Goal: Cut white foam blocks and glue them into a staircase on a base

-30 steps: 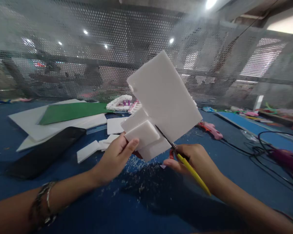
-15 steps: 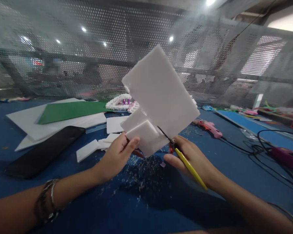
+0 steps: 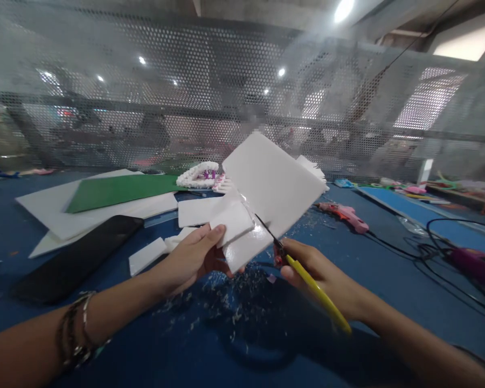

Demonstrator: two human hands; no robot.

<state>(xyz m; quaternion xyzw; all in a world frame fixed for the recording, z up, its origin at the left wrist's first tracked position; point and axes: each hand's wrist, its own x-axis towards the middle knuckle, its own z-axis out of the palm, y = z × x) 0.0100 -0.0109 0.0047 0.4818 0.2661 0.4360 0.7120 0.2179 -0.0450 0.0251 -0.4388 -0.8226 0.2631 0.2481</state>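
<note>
My left hand (image 3: 198, 250) pinches a small white foam piece (image 3: 232, 221) flat against a larger white foam sheet (image 3: 275, 180), the thumb on top and the fingers beneath. In my right hand (image 3: 313, 267) is a pair of scissors (image 3: 313, 285) with a yellow handle; the other handle, reddish, is mostly covered by the fingers. The dark blade lies across the foam sheet beside the small piece's right edge. Whether the blades are parted cannot be seen. The sheet is held tilted above the blue table (image 3: 165, 345).
Left of my hands lie cut white foam pieces (image 3: 147, 256), a black slab-like object (image 3: 78, 258) and a green sheet (image 3: 123, 191) on white sheets. A white and purple craft piece (image 3: 198, 175) stands behind. To the right are a pink glue gun (image 3: 347, 215), cables and a blue board (image 3: 420, 210).
The foam sheet has tipped away from me, so its top corner sits lower. Its near strip now shines. The scissors stay against it, and both hands have shifted slightly.
</note>
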